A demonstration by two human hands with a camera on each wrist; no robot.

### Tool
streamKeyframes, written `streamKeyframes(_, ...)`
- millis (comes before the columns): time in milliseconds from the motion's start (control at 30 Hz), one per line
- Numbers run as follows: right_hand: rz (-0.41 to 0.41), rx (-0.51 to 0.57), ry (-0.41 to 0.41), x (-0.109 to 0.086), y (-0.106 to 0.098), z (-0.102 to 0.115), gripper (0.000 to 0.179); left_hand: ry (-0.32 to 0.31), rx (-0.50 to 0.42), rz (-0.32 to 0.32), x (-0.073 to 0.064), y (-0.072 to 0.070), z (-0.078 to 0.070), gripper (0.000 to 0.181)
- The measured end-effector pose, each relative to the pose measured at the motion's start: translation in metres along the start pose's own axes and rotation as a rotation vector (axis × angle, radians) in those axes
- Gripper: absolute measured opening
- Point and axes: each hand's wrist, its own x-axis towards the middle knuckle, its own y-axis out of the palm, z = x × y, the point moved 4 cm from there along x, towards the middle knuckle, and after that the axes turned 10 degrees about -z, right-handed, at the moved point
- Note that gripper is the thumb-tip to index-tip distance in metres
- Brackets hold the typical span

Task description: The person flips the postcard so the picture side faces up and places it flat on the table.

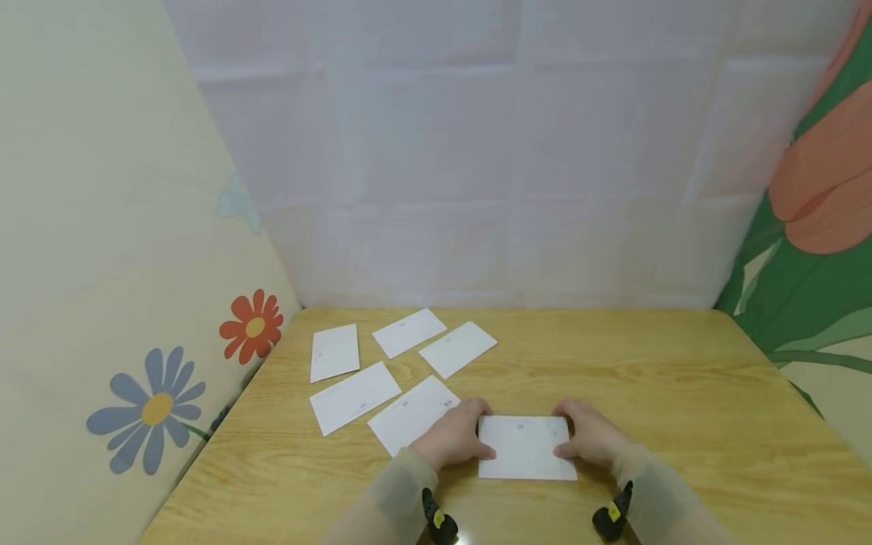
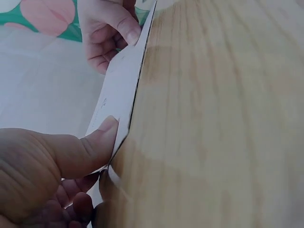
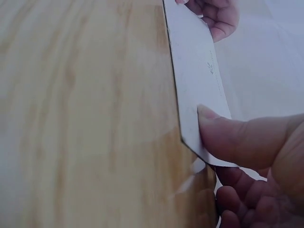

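On my head feed I watch the left hand point(image 1: 455, 434) and right hand point(image 1: 591, 434) pinch 2 opposite ends of a white card point(image 1: 526, 448) at the wood-grain table's point(image 1: 681, 393) near centre; 5 more white cards point(image 1: 356, 398) lie left

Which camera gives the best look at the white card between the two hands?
The head view, since it shows nearly the whole upper face of the white card from above. Both wrist views show it at a steep slant, partly covered, with its near long edge visible.
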Motion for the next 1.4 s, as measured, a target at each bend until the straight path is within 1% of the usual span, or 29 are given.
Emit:
streamKeyframes(200, 0.004, 0.034, 0.032, 0.000, 0.000, 0.000, 0.051, -0.019, -0.037, -0.024, 0.002, -0.001, 0.002, 0.040)
streamKeyframes(300, -0.004, 0.035, 0.039, 0.000, 0.000, 0.001, 0.048, -0.015, -0.036, -0.044, 0.003, -0.001, 0.002, 0.033)
streamKeyframes(533, -0.046, 0.024, 0.049, -0.001, -0.002, 0.003, 0.029, -0.021, -0.029, -0.086, 0.003, -0.001, 0.002, 0.019)
streamKeyframes(700, -0.093, 0.032, 0.040, 0.000, -0.006, 0.004, 0.021, -0.028, -0.054, -0.092, 0.003, -0.004, 0.002, 0.017)
streamKeyframes(800, -0.102, 0.052, 0.032, 0.001, -0.008, 0.005, 0.019, -0.036, -0.075, -0.086, 0.003, -0.006, 0.002, 0.015)
streamKeyframes(933, -0.113, 0.092, 0.028, 0.000, -0.011, 0.005, 0.017, -0.030, -0.122, -0.071, 0.004, -0.009, 0.002, 0.013)
streamKeyframes(1033, -0.117, 0.115, 0.009, -0.001, -0.015, 0.007, 0.015, -0.011, -0.148, -0.070, 0.004, -0.013, 0.000, 0.013)
streamKeyframes(1167, -0.110, 0.140, -0.010, -0.002, -0.021, 0.012, 0.011, 0.008, -0.156, -0.083, 0.004, -0.021, -0.003, 0.013)
streamKeyframes(1400, -0.099, 0.200, -0.018, -0.008, -0.032, 0.022, 0.009, 0.006, -0.196, -0.095, 0.003, -0.029, -0.010, 0.006)
